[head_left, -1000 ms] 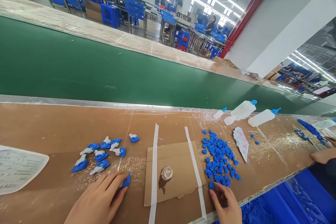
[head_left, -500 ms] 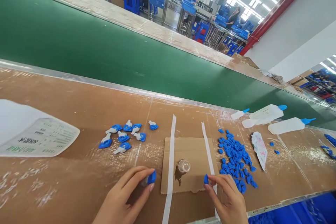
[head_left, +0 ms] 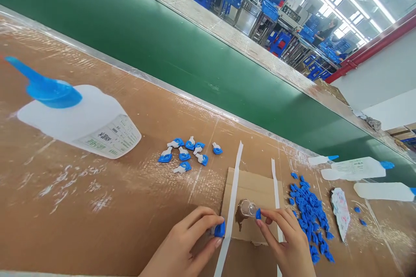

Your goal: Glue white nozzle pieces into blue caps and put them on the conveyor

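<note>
My left hand (head_left: 195, 238) pinches a blue and grey-white plastic piece (head_left: 219, 229) just left of the taped cardboard. Between the thumb and fingertips of my right hand (head_left: 282, 233) is a small blue plastic part (head_left: 258, 214), right beside a small clear cup (head_left: 247, 207); whether the two touch I cannot tell. The cup stands on a cardboard square (head_left: 253, 181) with a brown wet patch near it. Several blue and white pieces (head_left: 183, 154) lie behind my left hand. A pile of small blue parts (head_left: 307, 203) spreads to the right of the cardboard.
A large white bottle with a blue nozzle (head_left: 84, 117) lies at left. Smaller white bottles (head_left: 357, 168) rest at the right, near a stained white scrap (head_left: 340, 214). White tape strips (head_left: 234, 194) cross the cardboard. Behind the table runs a green belt (head_left: 182, 43).
My right hand has brought its blue part from the cardboard's right edge to beside the clear cup. My left hand keeps its piece. The camera view has turned and tilted leftward.
</note>
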The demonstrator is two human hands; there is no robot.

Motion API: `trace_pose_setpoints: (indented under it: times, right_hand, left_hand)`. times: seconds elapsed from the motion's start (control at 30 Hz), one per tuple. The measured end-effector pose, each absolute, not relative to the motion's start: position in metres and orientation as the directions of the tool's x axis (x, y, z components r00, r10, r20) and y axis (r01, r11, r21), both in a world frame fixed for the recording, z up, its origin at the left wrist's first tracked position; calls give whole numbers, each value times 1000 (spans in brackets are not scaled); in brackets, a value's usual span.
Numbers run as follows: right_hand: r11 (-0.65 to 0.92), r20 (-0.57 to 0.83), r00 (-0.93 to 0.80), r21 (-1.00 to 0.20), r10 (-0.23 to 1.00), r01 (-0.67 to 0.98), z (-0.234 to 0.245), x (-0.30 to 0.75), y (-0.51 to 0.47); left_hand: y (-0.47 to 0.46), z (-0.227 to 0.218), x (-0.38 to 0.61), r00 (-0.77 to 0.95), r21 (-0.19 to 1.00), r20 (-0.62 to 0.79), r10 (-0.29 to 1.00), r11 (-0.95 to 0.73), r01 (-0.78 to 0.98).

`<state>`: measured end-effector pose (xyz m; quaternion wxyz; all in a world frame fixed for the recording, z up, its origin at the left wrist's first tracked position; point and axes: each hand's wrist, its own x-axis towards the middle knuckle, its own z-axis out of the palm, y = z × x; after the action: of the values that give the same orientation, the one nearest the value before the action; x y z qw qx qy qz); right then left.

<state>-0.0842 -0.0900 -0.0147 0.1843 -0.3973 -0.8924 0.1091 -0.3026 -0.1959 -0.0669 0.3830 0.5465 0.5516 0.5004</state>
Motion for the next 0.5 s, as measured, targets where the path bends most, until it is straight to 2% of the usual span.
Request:
trace_pose_setpoints:
  times: [0.27,0.37,0.43,0.5]
  right_hand:
    - [719,176,-699,-240,693,652,-3,-84,-81]
    - [708,163,-691,-242,704,664,-6,-80,-81]
    - [682,174,-662,-262,729,682,-9,-77,-83]
    - [658,174,-638,-291,750,694,-8,-74,-85]
  left_hand:
    - [-194,-67,-296,-82,991,94,992,-85,102]
    - [-194,-68,-292,-79,997,67,995,-64,34]
    - [-192,-71,-286,-107,998,19,994,-25,-61]
    - [-189,-74,-276,-128,964,-88,988,52,-262]
